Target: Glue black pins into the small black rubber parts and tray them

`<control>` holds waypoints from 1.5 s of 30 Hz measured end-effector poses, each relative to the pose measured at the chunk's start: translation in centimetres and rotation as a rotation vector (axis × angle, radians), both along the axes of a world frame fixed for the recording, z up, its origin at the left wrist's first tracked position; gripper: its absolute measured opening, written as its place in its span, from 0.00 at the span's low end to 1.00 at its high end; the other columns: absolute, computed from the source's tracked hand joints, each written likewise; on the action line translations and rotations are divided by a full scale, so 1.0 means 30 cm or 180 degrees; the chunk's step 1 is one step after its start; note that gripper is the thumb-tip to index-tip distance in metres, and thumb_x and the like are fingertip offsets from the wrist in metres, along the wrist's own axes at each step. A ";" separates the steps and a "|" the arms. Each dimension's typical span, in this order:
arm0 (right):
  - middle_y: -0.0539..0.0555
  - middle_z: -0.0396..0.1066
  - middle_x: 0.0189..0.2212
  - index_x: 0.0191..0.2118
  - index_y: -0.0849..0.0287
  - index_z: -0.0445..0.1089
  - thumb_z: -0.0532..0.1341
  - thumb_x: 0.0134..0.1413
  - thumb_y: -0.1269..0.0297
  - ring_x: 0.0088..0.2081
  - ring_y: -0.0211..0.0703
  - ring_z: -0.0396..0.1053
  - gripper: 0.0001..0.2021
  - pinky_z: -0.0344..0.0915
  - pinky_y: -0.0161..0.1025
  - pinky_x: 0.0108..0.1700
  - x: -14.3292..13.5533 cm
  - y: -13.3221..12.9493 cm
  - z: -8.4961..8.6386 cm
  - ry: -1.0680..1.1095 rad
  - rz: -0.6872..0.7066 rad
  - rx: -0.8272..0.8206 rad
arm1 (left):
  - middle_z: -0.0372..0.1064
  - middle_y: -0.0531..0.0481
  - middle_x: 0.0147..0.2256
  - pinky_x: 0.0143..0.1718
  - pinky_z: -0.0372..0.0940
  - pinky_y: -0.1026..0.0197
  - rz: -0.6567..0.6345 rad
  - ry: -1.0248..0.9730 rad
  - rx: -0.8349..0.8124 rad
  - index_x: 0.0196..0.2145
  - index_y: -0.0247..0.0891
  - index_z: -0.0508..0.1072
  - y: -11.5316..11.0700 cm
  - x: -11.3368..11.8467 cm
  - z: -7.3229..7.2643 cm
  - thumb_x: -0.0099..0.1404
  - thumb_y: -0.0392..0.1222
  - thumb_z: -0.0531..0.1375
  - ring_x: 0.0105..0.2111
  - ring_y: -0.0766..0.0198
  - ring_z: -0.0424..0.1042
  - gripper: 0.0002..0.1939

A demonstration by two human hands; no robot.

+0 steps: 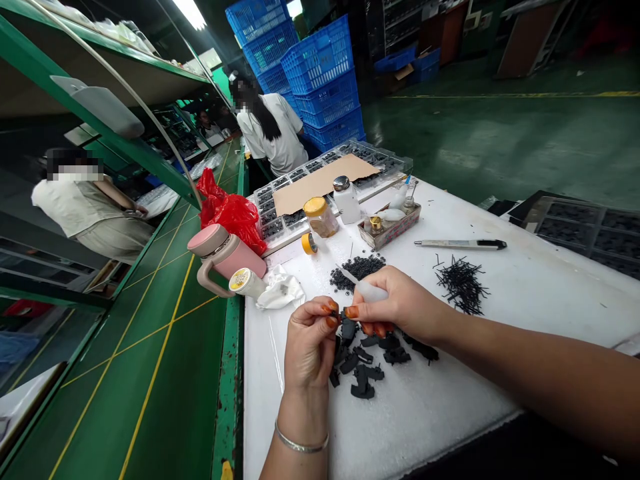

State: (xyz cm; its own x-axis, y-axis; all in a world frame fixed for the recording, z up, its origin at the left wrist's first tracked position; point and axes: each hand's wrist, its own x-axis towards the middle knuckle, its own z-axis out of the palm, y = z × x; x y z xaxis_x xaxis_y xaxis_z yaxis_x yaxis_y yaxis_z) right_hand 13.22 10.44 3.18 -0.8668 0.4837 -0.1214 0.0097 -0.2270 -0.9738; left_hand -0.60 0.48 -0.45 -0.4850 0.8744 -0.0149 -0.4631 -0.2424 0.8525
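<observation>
My left hand pinches a small black part between thumb and fingertips; the fingers hide most of it. Close against it, my right hand is closed around a white squeeze bottle with a thin pointed tip, directed up and left. The right thumb tip meets the black part. Orange-brown stains cover the fingertips of both hands. Below them lie loose black molded pieces. Just beyond the bottle spreads a pile of tiny black rings. Thin black pins form a heap on the right.
A cutter knife, a small box of bottles, a yellow-lidded jar, a white pump bottle and a pink flask stand around the white tabletop. Behind are parts trays and blue crates. Co-workers sit along the green conveyor.
</observation>
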 end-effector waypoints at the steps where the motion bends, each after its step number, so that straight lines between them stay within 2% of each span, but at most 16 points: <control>1: 0.49 0.67 0.16 0.23 0.64 0.66 0.65 0.44 0.65 0.17 0.31 0.63 0.09 0.57 0.27 0.19 0.000 0.000 0.002 -0.0005 -0.0004 0.0034 | 0.69 0.53 0.28 0.30 0.66 0.72 0.0003 0.0000 -0.0001 0.22 0.38 0.76 0.000 0.001 0.001 0.41 0.32 0.73 0.28 0.71 0.68 0.11; 12: 0.49 0.66 0.15 0.22 0.63 0.67 0.65 0.45 0.63 0.17 0.32 0.61 0.11 0.57 0.29 0.19 0.005 -0.007 0.006 -0.0076 -0.0093 0.0430 | 0.69 0.53 0.28 0.30 0.65 0.72 0.0028 0.0061 -0.0055 0.22 0.38 0.76 0.002 -0.001 0.002 0.41 0.33 0.73 0.29 0.71 0.68 0.11; 23: 0.49 0.66 0.16 0.21 0.63 0.66 0.61 0.49 0.64 0.19 0.32 0.59 0.11 0.53 0.29 0.19 0.016 -0.015 0.010 -0.0186 -0.0273 0.1259 | 0.69 0.52 0.27 0.30 0.66 0.71 0.0156 0.0169 -0.0121 0.21 0.38 0.76 0.003 0.000 0.013 0.39 0.31 0.73 0.29 0.70 0.68 0.11; 40: 0.48 0.64 0.16 0.21 0.63 0.66 0.60 0.49 0.64 0.19 0.32 0.58 0.11 0.50 0.30 0.19 0.016 -0.015 0.008 -0.0249 -0.0286 0.1420 | 0.69 0.52 0.27 0.30 0.65 0.71 0.0093 0.0191 -0.0104 0.22 0.38 0.76 0.002 -0.004 0.008 0.40 0.32 0.72 0.29 0.70 0.68 0.10; 45: 0.48 0.64 0.16 0.20 0.62 0.65 0.60 0.49 0.64 0.19 0.32 0.57 0.11 0.50 0.31 0.20 0.020 -0.016 0.011 -0.0293 -0.0333 0.1577 | 0.69 0.52 0.27 0.31 0.65 0.69 0.0164 0.0455 -0.0099 0.21 0.39 0.77 0.000 -0.009 0.010 0.41 0.30 0.71 0.29 0.69 0.68 0.09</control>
